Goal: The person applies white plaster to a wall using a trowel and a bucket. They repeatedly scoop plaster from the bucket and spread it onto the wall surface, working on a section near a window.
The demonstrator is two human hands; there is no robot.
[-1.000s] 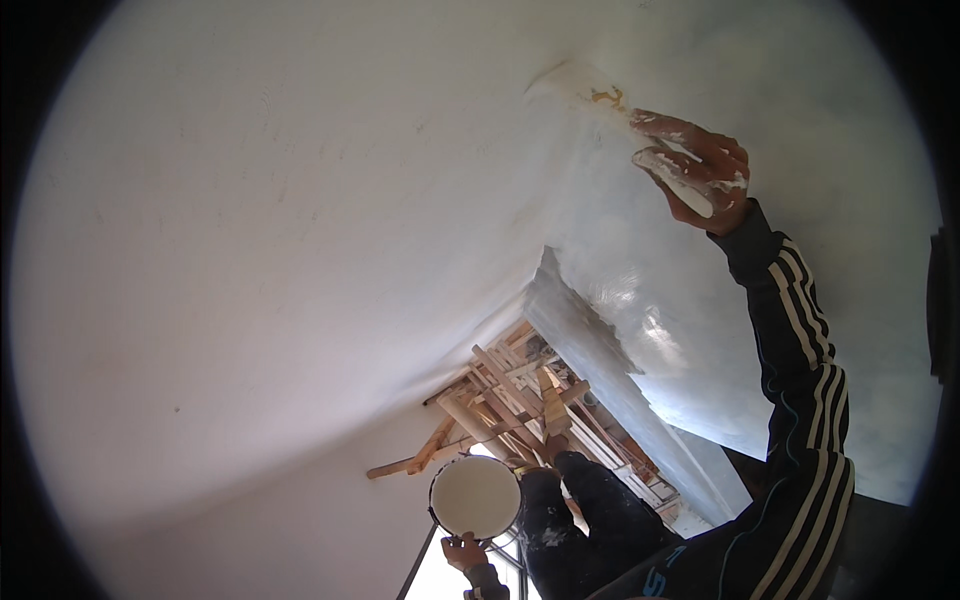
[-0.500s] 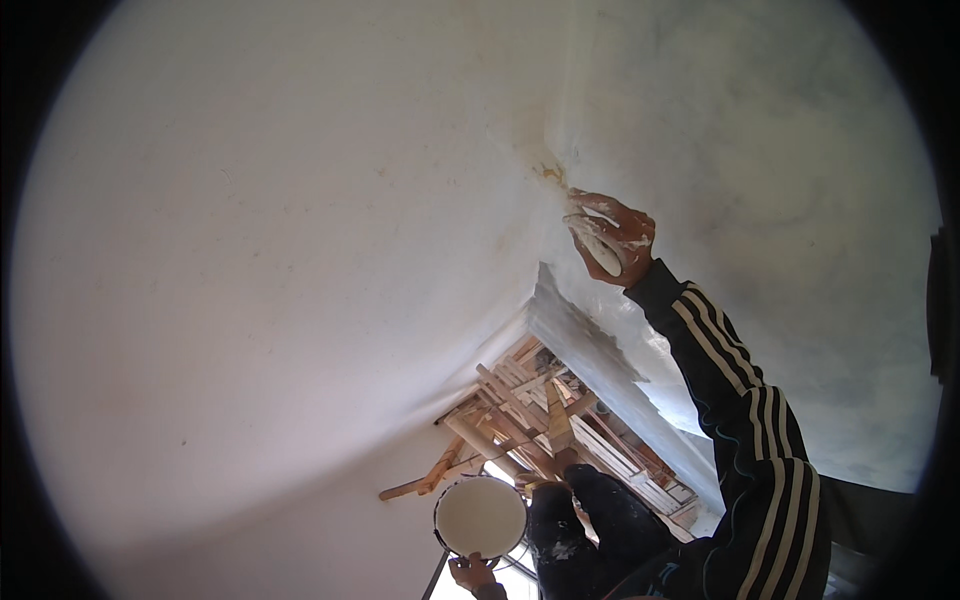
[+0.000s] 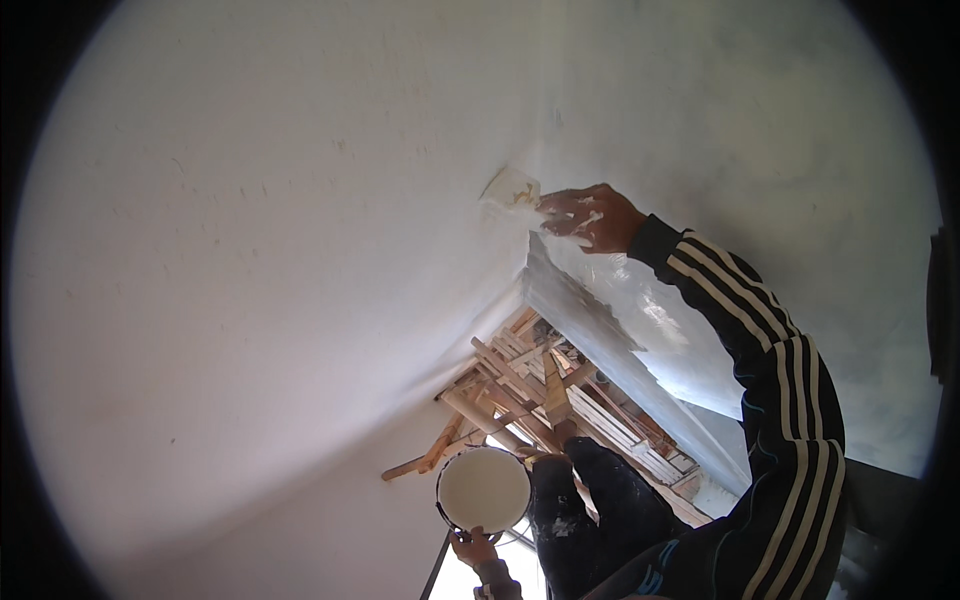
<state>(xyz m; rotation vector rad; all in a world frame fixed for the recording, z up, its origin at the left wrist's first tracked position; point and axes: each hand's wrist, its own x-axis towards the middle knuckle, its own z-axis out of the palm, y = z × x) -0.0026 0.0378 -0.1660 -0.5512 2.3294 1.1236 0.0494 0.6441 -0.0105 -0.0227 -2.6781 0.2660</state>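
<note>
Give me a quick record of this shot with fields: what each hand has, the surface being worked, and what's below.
right hand: raised, pressing a flat putty blade to the white wall near an inside corner
left hand: low, fingers gripping the rim of a round bucket of white paste
sleeve: dark with white stripes
below: wooden scaffold planks

right hand lower, scraper moved left
</note>
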